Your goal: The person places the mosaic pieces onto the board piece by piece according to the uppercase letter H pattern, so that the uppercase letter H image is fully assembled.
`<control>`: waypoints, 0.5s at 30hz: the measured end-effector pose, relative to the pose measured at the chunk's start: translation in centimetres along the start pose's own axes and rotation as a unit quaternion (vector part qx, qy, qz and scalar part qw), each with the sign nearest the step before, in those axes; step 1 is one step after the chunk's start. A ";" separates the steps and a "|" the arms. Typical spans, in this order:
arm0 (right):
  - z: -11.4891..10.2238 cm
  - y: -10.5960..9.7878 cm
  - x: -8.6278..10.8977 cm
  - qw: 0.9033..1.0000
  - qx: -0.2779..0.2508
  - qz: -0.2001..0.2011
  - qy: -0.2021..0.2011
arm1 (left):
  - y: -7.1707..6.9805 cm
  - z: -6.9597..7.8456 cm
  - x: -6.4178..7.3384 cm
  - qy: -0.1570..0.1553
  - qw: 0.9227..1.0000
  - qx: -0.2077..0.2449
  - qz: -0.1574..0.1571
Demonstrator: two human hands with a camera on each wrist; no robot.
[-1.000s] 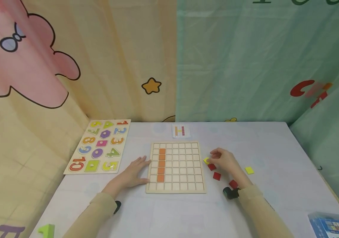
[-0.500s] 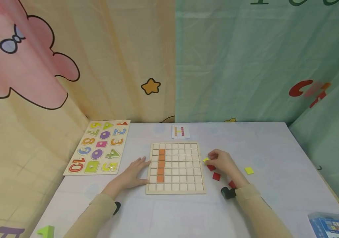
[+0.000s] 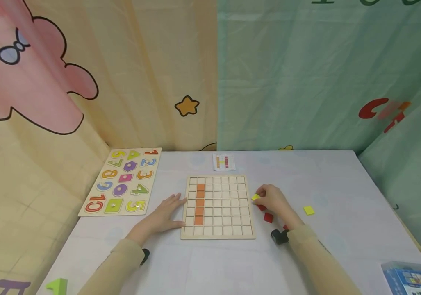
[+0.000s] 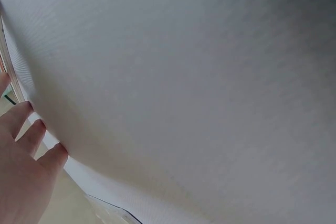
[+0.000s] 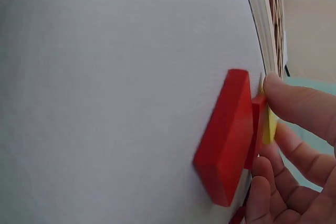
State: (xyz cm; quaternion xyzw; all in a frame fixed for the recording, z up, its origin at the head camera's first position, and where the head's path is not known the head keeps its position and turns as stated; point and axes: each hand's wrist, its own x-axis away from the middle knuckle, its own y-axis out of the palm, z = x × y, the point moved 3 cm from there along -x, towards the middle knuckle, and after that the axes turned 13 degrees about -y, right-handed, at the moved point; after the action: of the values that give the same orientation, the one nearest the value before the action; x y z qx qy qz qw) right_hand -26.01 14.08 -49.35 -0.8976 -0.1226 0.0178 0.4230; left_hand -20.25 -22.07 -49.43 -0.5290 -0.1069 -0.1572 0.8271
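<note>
A square wooden grid board [image 3: 217, 237] lies on the table, with several orange tiles [image 3: 199, 203] in one column. Spread along its left edge, my left hand [image 3: 164, 214] touches the frame with straight fingers; the left wrist view shows its fingertips [image 4: 59, 150]. Just off the board's right edge, my right hand [image 3: 276, 203] pinches a yellow tile [image 5: 271, 127] between thumb and index finger, partly lifted on edge. Red tiles lie by that hand: one close beneath it [image 3: 261, 207], another nearer me [image 3: 268, 217], a third [image 3: 285, 227] partly hidden by the wrist.
A second yellow tile [image 3: 308, 210] lies right of my right forearm. Behind the board is a pattern card [image 3: 224, 162]. A number puzzle board [image 3: 121, 182] occupies the left; a green number block [image 3: 60, 286] and a blue box [image 3: 415, 279] stand at the near corners.
My right hand has shifted slightly left, and the yellow tile under its fingers is now pinched and tipped up. The left hand stays on the board's edge.
</note>
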 end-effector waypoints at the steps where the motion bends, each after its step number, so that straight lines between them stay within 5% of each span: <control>1: 0.0 0.1 0.0 1.000 -0.002 -0.001 0.001 | 0.0 0.0 0.0 -0.002 1.000 0.001 -0.001; 15: -0.3 0.0 0.0 1.000 -0.028 0.001 0.000 | -0.2 0.2 0.0 0.000 1.000 -0.002 0.001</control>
State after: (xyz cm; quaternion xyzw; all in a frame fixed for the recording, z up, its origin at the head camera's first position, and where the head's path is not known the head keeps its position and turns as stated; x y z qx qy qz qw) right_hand -25.99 13.85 -49.13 -0.9091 -0.1220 0.0151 0.3979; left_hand -20.32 -21.94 -49.17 -0.5304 -0.1064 -0.1564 0.8264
